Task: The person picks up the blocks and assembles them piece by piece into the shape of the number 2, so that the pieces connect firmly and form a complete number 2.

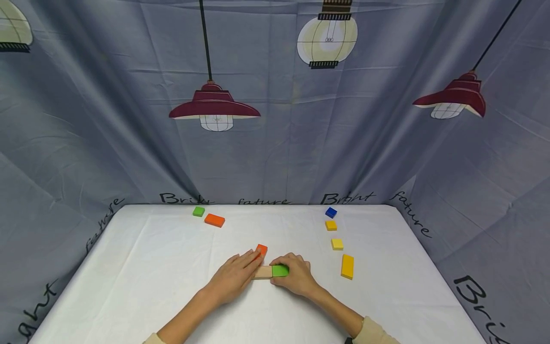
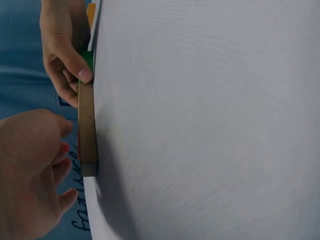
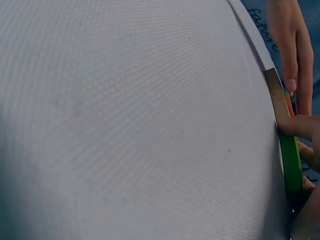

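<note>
My right hand (image 1: pixel 298 276) pinches a green block (image 1: pixel 280 271) between thumb and fingers, at the middle of the table. End to end with it on the left lies a plain wooden block (image 1: pixel 263 272), its long side showing in the left wrist view. Behind the wooden block stands out an orange block (image 1: pixel 261 249), pointing away from me. My left hand (image 1: pixel 232 278) reaches over from the left with extended fingers, and its fingertips rest on the orange block, partly hiding it. The left thumb stays apart from the wooden block in the left wrist view.
At the back left lie a small green block (image 1: pixel 198 211) and a longer orange block (image 1: pixel 215 220). On the right, a blue block (image 1: pixel 331 212), two small yellow blocks (image 1: pixel 337 244) and a longer yellow block (image 1: pixel 347 266) form a loose row. Grey curtains (image 1: pixel 275 157) surround the white table (image 1: pixel 129 286).
</note>
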The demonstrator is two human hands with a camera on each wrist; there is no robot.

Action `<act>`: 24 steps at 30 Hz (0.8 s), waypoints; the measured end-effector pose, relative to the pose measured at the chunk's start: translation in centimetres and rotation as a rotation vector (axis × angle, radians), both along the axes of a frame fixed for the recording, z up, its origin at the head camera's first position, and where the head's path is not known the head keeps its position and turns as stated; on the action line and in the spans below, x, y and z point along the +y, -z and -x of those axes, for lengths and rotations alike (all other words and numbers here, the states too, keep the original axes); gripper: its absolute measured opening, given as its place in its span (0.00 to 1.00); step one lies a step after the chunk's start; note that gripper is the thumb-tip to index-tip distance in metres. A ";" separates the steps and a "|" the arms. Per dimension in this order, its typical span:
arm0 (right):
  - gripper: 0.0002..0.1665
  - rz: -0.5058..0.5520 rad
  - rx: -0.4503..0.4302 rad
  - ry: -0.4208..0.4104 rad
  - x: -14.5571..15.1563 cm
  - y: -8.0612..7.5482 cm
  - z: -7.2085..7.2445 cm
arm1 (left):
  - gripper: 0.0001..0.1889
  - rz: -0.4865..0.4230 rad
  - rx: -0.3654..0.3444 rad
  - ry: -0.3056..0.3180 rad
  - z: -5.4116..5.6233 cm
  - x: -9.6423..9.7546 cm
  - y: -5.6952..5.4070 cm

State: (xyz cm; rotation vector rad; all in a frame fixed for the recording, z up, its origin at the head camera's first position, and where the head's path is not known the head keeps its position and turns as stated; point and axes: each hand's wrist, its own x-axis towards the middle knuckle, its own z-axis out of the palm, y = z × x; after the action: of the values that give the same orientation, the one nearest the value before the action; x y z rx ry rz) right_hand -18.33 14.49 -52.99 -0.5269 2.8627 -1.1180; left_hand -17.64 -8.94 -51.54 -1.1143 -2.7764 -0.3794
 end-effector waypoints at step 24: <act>0.33 0.092 -0.077 -0.030 1.5 -0.5 0.0 | 0.24 0.085 0.071 -0.030 -0.3 0.3 0.5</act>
State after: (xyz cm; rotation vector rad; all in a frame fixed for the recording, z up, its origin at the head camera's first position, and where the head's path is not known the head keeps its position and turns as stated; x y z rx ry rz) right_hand -18.35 16.00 -52.53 -0.5171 2.7394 -1.2420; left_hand -17.32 -8.64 -52.08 -1.0800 -2.7668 -0.2163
